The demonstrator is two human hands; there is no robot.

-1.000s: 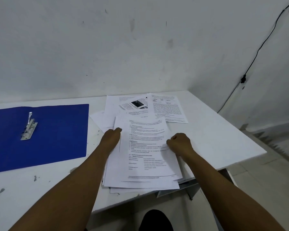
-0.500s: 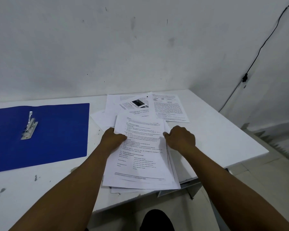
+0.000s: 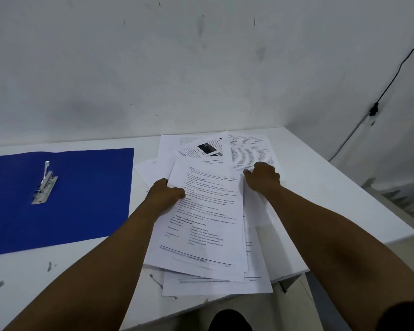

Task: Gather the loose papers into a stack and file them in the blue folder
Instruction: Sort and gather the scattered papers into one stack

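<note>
A loose pile of printed white papers (image 3: 208, 225) lies fanned on the white table, its lower sheets hanging over the front edge. My left hand (image 3: 166, 195) grips the pile's left edge, thumb on the top sheet. My right hand (image 3: 263, 177) rests with curled fingers on a separate printed sheet (image 3: 249, 149) at the back right, beside the pile's upper right corner. More sheets, one with a dark photo (image 3: 204, 148), lie spread behind the pile. The blue folder (image 3: 81, 199) lies open and flat at the left, its metal clip (image 3: 44, 183) raised.
The white table (image 3: 332, 199) stands against a grey-white wall and ends at the right, past the papers. A black cable (image 3: 390, 84) runs down the right wall. Dark scuff marks dot the table's front left. Tiled floor shows below right.
My right hand has moved up and right, off the pile's right edge onto the back right sheet. The top sheets have slid up and left under my left hand.
</note>
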